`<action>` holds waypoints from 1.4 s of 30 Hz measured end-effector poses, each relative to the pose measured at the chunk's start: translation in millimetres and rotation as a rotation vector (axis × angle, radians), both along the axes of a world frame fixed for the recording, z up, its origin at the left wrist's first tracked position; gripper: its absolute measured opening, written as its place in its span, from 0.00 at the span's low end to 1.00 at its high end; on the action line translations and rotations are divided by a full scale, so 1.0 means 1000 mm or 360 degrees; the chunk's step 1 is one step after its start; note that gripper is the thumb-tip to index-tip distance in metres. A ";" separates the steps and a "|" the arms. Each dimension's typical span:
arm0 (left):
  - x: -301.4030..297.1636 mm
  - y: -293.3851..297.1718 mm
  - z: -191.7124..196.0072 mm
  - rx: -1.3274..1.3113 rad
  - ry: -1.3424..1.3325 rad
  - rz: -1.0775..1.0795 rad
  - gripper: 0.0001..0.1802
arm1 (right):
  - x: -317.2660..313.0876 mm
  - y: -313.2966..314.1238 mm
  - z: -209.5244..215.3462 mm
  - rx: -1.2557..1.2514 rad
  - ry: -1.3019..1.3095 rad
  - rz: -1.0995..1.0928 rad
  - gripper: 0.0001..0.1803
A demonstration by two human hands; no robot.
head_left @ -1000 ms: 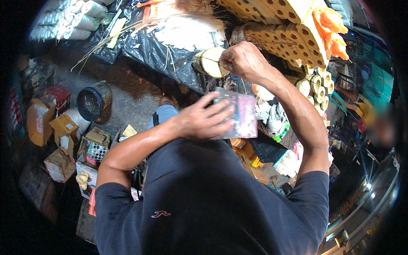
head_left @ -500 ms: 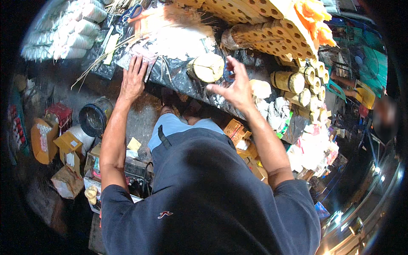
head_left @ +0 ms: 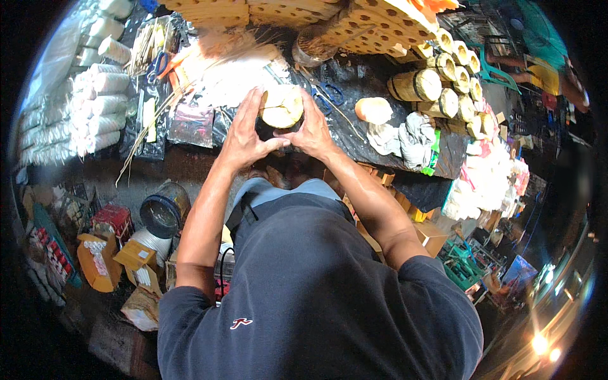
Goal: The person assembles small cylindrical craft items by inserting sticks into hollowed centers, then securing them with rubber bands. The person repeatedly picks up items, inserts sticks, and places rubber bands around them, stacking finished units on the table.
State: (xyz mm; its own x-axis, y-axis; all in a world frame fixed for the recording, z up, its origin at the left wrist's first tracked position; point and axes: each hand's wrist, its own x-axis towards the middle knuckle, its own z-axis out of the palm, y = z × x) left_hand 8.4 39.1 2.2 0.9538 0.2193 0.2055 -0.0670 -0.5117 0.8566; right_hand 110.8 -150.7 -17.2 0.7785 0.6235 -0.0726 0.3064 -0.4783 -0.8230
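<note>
A worker's left hand point(head_left: 242, 134) and right hand point(head_left: 315, 133), fingers extended and thumbs nearly meeting on the near side, frame a pale cylinder point(head_left: 280, 107) at the worktable's near edge. Both hands are loosely cupped; the fingertips look to be at its sides, but how firmly they press cannot be told. The handling appears to be under way, with the piece between the palms and not among the similar stacked cylinders point(head_left: 446, 69) to the right. A dark-banded cylinder point(head_left: 415, 85) lies at that stack's left; whether the one in hand is bound or finished cannot be judged, as fingers cover its sides and its base is out of sight. Just right lie blue-handled scissors point(head_left: 330, 95); farther right, a rounded pale piece point(head_left: 373, 110). To the left, glare washes out white material point(head_left: 221, 76). At the far side, yellow perforated blocks point(head_left: 386, 28) run out of view; the room's right edge is dark and blurred.
</note>
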 end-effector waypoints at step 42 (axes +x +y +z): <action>0.029 -0.044 0.026 -0.2839 -0.0115 0.0588 0.40 | -0.032 -0.024 0.172 0.0328 -0.0077 -0.0133 0.10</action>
State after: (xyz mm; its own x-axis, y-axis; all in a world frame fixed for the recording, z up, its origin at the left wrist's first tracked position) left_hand 36.9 -5.3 28.2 0.8117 0.3717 -0.4504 -0.2328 0.9133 0.3343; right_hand 78.9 -174.9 154.8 0.8274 0.5546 0.0884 0.3143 -0.3269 -0.8913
